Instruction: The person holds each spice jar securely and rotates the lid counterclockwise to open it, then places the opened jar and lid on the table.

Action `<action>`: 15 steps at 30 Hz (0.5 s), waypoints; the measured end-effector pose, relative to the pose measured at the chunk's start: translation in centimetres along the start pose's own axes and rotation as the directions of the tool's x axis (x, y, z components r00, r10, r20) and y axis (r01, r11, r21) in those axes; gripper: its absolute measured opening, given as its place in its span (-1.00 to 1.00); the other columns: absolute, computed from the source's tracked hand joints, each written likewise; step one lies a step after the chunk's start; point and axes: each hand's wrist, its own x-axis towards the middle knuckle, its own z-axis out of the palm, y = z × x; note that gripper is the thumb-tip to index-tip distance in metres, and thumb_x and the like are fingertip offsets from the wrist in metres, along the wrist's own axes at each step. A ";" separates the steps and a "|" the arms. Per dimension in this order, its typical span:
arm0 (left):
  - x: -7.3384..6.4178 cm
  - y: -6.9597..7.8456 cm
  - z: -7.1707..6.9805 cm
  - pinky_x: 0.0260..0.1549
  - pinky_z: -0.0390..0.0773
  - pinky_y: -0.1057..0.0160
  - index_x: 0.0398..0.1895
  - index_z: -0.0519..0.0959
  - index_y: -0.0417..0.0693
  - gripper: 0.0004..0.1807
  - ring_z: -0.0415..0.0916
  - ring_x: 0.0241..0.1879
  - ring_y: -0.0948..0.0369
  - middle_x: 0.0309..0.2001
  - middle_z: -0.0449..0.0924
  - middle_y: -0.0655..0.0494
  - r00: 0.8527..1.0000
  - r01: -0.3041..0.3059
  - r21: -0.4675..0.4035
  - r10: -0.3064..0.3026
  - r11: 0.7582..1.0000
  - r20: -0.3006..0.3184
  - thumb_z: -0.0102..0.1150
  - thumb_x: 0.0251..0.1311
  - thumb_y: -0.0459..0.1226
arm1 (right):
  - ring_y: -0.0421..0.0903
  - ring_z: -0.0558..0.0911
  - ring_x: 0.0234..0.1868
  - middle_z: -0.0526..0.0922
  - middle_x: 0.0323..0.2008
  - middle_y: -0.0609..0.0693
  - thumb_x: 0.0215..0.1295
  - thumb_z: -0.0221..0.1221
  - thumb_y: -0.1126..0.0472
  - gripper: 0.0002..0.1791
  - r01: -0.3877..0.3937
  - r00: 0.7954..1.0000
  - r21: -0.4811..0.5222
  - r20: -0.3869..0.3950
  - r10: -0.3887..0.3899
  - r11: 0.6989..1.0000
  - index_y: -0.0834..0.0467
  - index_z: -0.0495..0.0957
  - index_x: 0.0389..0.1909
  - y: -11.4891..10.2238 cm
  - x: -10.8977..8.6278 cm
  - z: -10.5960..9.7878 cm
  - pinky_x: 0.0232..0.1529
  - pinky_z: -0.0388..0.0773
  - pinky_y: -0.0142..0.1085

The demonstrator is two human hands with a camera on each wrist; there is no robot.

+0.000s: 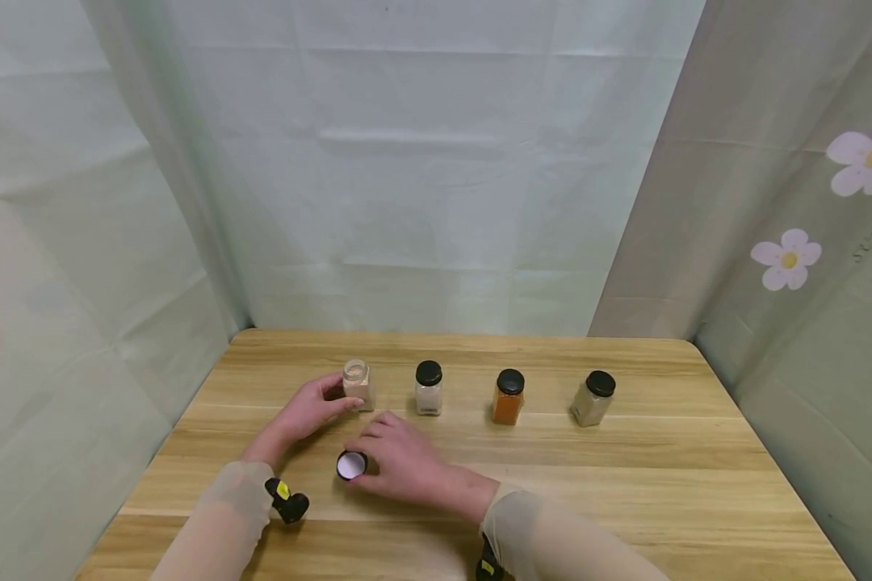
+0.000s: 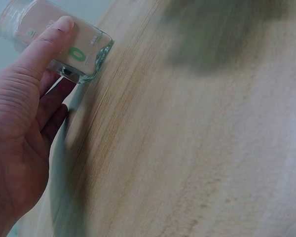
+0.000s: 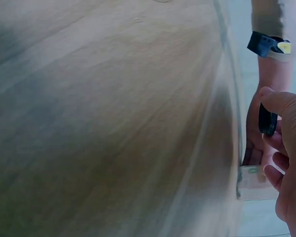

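Observation:
My left hand [image 1: 316,411] grips a square glass jar [image 1: 360,389] of pale powder at the left end of a row. The jar stands upright with its mouth uncovered; in the left wrist view the thumb lies along the labelled side of the jar [image 2: 64,42]. Nearer the front edge, my right hand [image 1: 403,458] pinches a round black lid [image 1: 352,465] between thumb and fingers, its white inside facing up toward the head camera. In the right wrist view the lid [image 3: 267,120] shows edge-on, with the left hand and jar behind it.
To the right along the table [image 1: 625,500] stand three black-lidded jars: one with white contents [image 1: 429,395], one with orange powder [image 1: 507,403], and one with beige contents [image 1: 590,403]. Pale curtains [image 1: 436,202] hang behind and at both sides.

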 end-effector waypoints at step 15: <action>-0.2 0.5 0.0 0.33 0.30 -0.16 0.48 0.38 -0.11 -0.16 0.36 0.37 -0.06 0.34 0.49 -0.11 1.000 -0.001 0.014 0.001 1.000 -0.007 0.40 0.24 0.07 | -0.24 0.46 0.03 0.64 -0.04 -0.25 0.24 0.36 -0.30 -0.46 -0.054 0.997 -0.042 0.047 0.056 0.998 -0.07 0.69 0.10 0.1 -0.3 1.9 0.08 0.41 -0.41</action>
